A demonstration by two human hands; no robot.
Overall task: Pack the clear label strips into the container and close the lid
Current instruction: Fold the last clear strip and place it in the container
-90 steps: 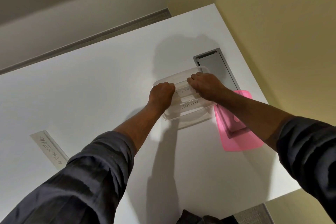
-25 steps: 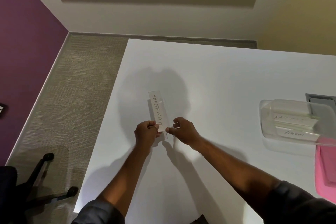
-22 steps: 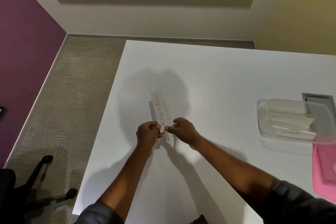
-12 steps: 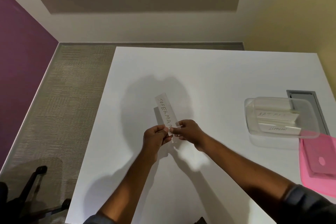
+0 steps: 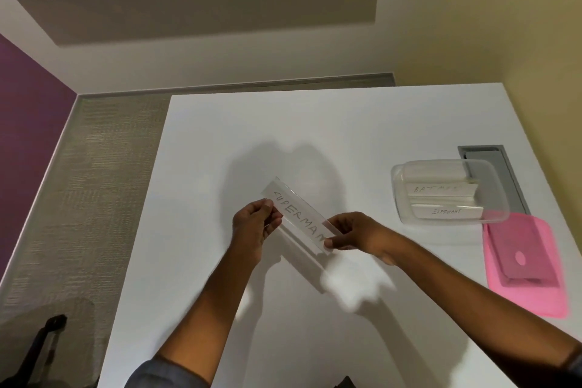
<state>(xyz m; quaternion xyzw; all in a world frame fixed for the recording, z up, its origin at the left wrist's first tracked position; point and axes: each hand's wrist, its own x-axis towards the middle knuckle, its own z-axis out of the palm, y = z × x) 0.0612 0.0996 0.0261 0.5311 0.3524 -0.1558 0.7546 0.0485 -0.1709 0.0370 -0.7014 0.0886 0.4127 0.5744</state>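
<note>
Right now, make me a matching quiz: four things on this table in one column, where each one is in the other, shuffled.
Things:
1. SUPERMAN strip
2. ELEPHANT strip
3. pink lid
4. clear container

Places:
A. flat on the table, nearer than the container
B. held between both hands
C. partly over the grey table hatch
D. inside the container

Pairs: 1-B, 2-D, 3-A, 4-C

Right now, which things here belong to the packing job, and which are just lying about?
Job: clear "SUPERMAN" label strip held in both hands; clear plastic container holding two labelled strips; pink lid.

Lying about: grey recessed hatch in white table; black chair base.
</note>
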